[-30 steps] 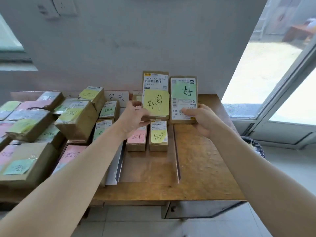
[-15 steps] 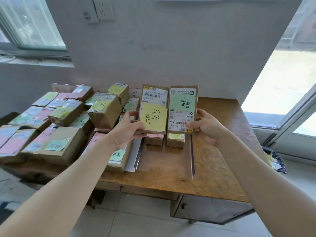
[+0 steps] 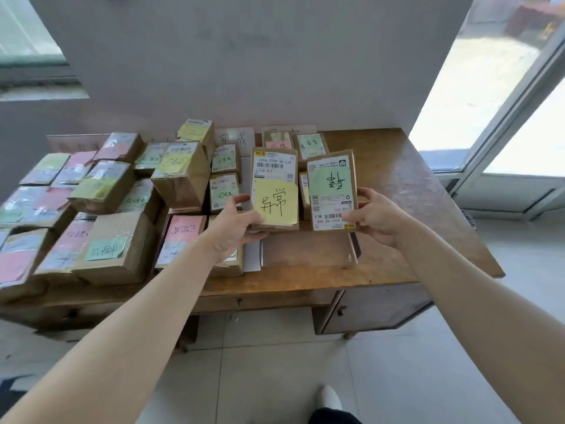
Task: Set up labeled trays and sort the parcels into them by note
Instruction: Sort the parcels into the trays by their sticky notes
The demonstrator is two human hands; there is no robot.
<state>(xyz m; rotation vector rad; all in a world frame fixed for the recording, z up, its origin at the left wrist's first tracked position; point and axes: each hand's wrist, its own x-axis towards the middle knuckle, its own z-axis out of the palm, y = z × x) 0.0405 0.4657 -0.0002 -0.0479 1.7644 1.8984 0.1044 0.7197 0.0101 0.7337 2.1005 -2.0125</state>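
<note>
Two parcels stand upright, long axes vertical, side by side above the open tray (image 3: 308, 249): the parcel with the yellow note (image 3: 274, 188) is gripped at its lower left corner by the left hand (image 3: 234, 229), and the parcel with the green note (image 3: 332, 191) is gripped at its lower right edge by the right hand (image 3: 377, 217). The tray lies directly beneath and slightly nearer the person than both parcels, so either hand need only lower. The green note appears upside down, though its characters are hard to read.
</note>
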